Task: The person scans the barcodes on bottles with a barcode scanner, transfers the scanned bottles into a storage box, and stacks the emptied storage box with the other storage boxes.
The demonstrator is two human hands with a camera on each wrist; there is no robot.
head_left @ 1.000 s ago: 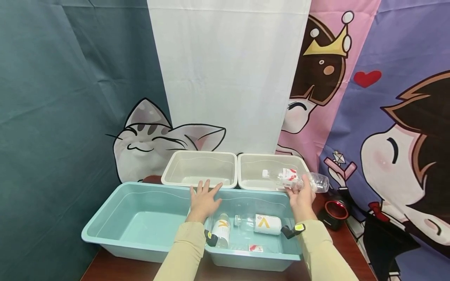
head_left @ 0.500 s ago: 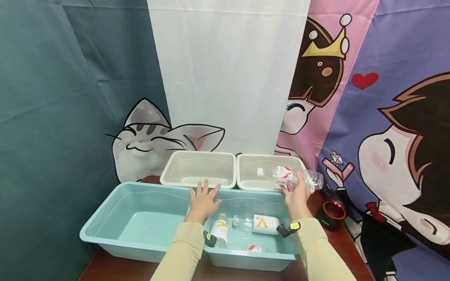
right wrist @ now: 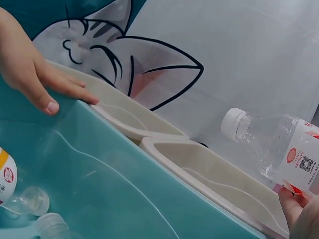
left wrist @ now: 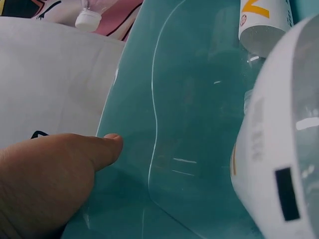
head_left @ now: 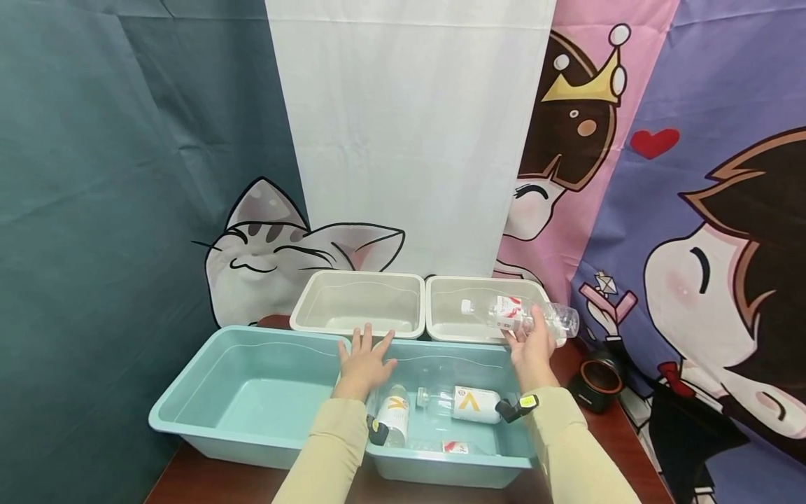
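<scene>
Head view shows two hands above four plastic bins on a brown tabletop (head_left: 220, 483). The right hand (head_left: 535, 353) grasps a clear bottle (head_left: 508, 313) with a red-and-white label, thumb on the near side and fingers beneath. That bottle lies almost level above the right grey bin (head_left: 450, 308), its white cap pointing left and its base reaching past the bin's right edge. The left hand (head_left: 365, 364) is released and holds nothing: its fingers spread straight at the far rim, where the two blue bins meet. Whether the fingertips press on that rim, I cannot tell.

Inside the right blue bin (head_left: 453, 472) lie three more bottles. One white-labelled bottle (head_left: 394, 413) with an orange mark lies near the left wall, partly behind the left wrist's black camera mount (head_left: 378, 430). Another orange-marked bottle (head_left: 476, 404) lies crosswise to its right, cap toward the left. A red-labelled bottle (head_left: 455, 446) lies close to the front wall, mostly hidden by it.

The left blue bin (head_left: 271, 399) stands just beside, and the left grey bin (head_left: 359, 301) stands behind the blue pair. A round black device (head_left: 597, 381) sits on the right, near a printed curtain (head_left: 403, 140).
</scene>
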